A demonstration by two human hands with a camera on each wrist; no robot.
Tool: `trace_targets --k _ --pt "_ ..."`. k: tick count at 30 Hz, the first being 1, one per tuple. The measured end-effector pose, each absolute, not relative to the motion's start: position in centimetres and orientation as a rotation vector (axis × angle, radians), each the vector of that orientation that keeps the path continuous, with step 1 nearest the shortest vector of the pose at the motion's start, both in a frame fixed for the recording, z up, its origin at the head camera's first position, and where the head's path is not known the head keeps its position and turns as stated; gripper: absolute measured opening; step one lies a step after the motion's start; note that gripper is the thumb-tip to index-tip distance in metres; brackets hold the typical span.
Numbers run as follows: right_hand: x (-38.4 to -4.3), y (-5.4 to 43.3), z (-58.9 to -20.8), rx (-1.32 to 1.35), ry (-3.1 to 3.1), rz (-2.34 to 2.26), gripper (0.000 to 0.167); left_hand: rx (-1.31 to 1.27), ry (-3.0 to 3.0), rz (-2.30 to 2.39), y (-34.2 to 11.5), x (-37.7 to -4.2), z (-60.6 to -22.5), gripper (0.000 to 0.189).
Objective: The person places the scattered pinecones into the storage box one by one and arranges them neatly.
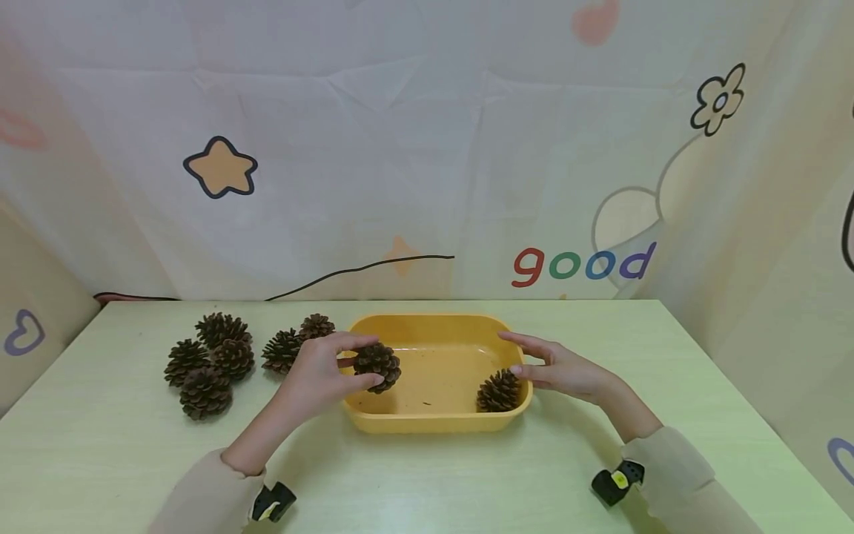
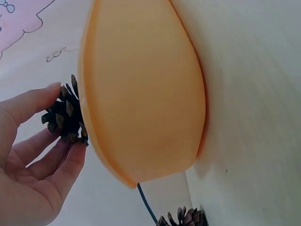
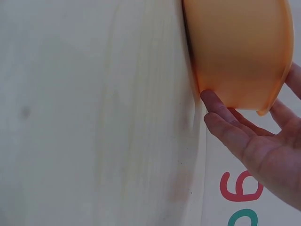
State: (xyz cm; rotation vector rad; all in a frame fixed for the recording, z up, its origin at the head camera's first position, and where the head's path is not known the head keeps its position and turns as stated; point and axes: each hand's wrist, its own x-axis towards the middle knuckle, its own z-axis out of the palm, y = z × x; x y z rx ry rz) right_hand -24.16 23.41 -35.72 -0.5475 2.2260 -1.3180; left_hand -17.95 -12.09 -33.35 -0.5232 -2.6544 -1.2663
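My left hand (image 1: 327,371) pinches a brown pine cone (image 1: 377,366) between thumb and fingers above the left end of a yellow plastic basin (image 1: 437,423). In the left wrist view the held pine cone (image 2: 67,115) shows beyond the basin's rim (image 2: 87,108), partly hidden by it. Another pine cone (image 1: 499,391) lies inside the basin at its right end. My right hand (image 1: 563,369) holds that end, with the thumb over the rim. The right wrist view has the fingers (image 3: 230,132) along the outside of the basin wall (image 3: 240,56).
Several pine cones (image 1: 207,393) sit grouped at the left of the pale table (image 1: 427,482). Two more pine cones (image 1: 282,350) lie just left of the basin, partly behind my left hand. A printed cloth (image 1: 427,163) hangs behind the table.
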Motion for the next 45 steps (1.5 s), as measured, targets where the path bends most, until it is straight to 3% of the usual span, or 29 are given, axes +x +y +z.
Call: trace_targets --k 45 --pt "-24.4 23.4 -35.9 -0.526 2.237 -1.307 0.067 -0.87 -2.794 -1.183 -4.4 -19.3 -35.6 0.04"
